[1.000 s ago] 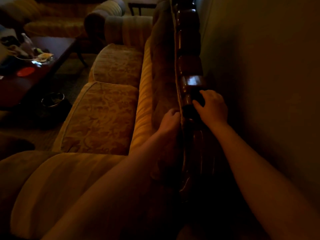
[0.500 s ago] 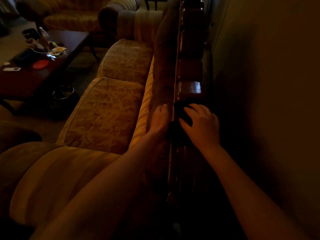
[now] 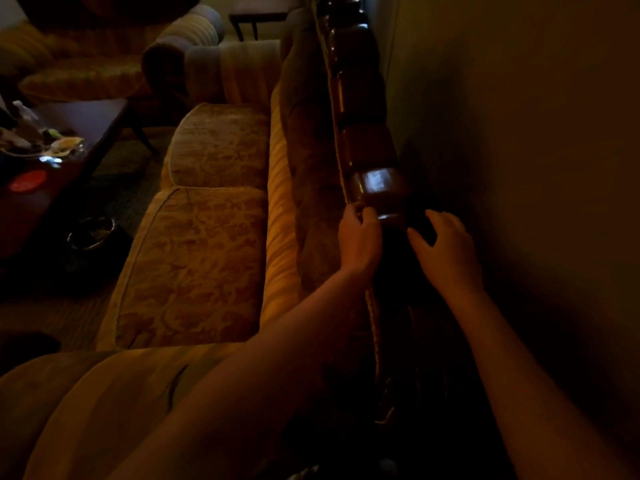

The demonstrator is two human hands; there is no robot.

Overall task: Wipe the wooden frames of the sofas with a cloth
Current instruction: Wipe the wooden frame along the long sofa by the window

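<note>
On wooden frame (image 3: 377, 183), both hands; no writing.

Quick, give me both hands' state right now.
Left hand: fingers curled over the front edge of the wooden frame.
Right hand: fingers spread, pressing a dark cloth on the frame.

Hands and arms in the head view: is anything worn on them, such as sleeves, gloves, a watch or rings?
Nothing that shows. The left hand and right hand are bare, without gloves, and both forearms are uncovered as far as the picture's lower edge, so no sleeve is in view. No watch, band or ring is visible, though the dim light could hide a thin one.
</note>
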